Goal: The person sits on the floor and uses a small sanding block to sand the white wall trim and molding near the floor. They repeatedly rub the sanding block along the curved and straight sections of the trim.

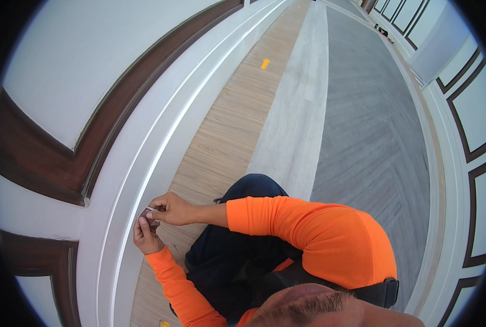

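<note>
A small folded reddish-brown sheet (148, 213), which looks like sandpaper with a pale backing, is held between both hands. My left hand (147, 237) pinches it from below, thumb against its face. From above, my right hand (172, 209) grips the upper edge between thumb and fingers. Both hands are in front of the white baseboard (122, 229), close to its ridged moulding; whether they touch it I cannot tell. Part of the sheet is hidden by the fingers.
Dark brown wood moulding (69, 167) frames panels on the white wall to the left. Orange arrow stickers (265, 63) lie on the wood-look floor (222, 135). Grey herringbone flooring (370, 122) runs along the right. Small items (383, 32) sit by the far wall.
</note>
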`<state>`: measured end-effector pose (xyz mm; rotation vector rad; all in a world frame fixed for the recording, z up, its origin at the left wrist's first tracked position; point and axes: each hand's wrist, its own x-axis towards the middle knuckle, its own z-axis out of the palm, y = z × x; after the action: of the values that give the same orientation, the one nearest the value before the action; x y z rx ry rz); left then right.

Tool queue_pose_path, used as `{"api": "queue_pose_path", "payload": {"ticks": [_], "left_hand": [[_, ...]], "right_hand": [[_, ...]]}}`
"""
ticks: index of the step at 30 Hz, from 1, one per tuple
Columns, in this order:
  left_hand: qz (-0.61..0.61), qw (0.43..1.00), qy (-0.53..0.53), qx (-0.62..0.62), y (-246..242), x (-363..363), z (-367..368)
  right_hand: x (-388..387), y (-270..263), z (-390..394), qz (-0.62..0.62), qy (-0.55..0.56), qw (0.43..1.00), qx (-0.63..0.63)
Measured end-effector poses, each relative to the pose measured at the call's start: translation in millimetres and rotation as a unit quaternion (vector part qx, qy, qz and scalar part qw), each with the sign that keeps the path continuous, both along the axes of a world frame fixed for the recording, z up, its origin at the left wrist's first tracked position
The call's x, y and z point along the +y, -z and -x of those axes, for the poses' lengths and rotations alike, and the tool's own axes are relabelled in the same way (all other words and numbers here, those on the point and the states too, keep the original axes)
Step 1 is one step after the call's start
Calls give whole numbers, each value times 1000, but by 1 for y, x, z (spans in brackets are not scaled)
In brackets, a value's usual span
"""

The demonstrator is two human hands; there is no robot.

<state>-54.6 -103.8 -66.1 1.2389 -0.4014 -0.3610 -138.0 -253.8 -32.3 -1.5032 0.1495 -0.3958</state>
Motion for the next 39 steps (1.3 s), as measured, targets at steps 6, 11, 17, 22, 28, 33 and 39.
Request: {"api": "queue_pose_path", "payload": {"ticks": [6,11,17,22,28,33,39], "left_hand": [[-7,1000,-2,-19,-2,3,0],[-1,1000,2,-20,-2,2,0],[18,1000,3,-24,2,5,-3],[6,999,0,-40,-2,5,-2],[10,999,11,-29,-7,3,1],[15,999,21,-25,-7,3,1],[20,999,46,-21,-9,6,0]], "right_hand": [[3,1,0,14,16,1000,-19],[1,6,-3,13,10,1000,-16],[1,12,-6,50,0,999,-9],[0,5,-1,48,-8,999,-1],[-1,10,-3,53,-13,999,6],[2,17,-6,52,-7,999,5],[0,9,-1,55,-23,998,12]]}}
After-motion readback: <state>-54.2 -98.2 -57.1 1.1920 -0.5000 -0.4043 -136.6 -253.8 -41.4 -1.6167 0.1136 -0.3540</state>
